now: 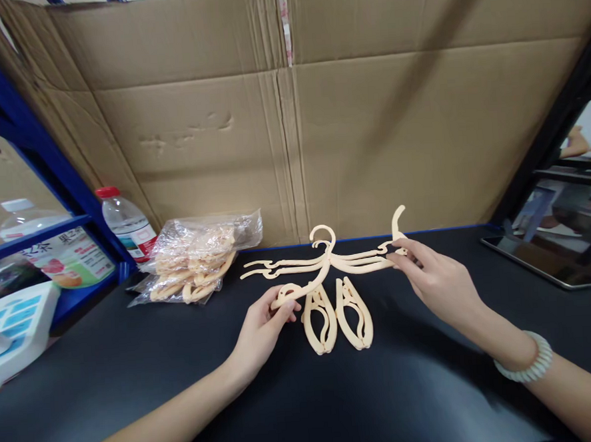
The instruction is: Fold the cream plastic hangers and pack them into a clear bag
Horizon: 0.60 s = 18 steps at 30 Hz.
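My left hand (264, 321) pinches the left arm of a cream plastic folding clothes hanger (318, 281). My right hand (436, 279) is closed on the hanger's right end, where a curved piece sticks up above the fingers. Behind it, other unfolded hangers (293, 266) lie on the table, overlapping near the hooks, so which arm belongs to which is hard to tell. Between my hands, nearer me, two folded hangers lie side by side: a left one (309, 327) and a right one (366, 320).
A clear plastic bag of folded hangers (197, 257) lies on the black table (307, 407) at the back left. Near it stands a red-capped bottle (125, 221). A dark tablet-like device (538, 263) lies at right. Cardboard (195, 134) walls the back.
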Available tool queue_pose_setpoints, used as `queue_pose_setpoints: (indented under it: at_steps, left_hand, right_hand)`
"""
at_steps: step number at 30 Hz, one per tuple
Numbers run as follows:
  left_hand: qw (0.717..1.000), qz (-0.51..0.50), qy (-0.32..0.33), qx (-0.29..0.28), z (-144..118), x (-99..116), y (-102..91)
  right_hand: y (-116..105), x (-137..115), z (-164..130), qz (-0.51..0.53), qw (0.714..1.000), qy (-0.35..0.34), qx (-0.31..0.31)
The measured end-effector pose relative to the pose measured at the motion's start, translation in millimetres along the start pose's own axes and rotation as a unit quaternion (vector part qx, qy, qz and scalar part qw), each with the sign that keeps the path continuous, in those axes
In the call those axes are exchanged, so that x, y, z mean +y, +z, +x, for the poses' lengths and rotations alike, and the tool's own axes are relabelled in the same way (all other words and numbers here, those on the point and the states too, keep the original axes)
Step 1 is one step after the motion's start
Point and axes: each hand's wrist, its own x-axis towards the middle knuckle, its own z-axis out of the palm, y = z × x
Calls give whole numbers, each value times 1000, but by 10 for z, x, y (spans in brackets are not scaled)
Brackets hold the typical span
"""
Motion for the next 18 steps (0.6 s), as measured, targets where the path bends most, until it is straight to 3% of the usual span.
queue_pose_setpoints:
  at_steps: [3,8,14,18]
  left_hand:
    - [1000,-1,7,0,5,-9,-5]
    - [1000,7,16,3,2,-13,-7]
    - [999,-3,9,35,5,14,0]
    - [997,-50,-2,51,15,12,-4]
  right_hand:
    - [22,-30,6,148,988,46,-12]
    - [101,-65,5,340,932,125,-5]
    - [197,3,-8,540,799,254,-70]
    - [177,18,11,598,737,307,-69]
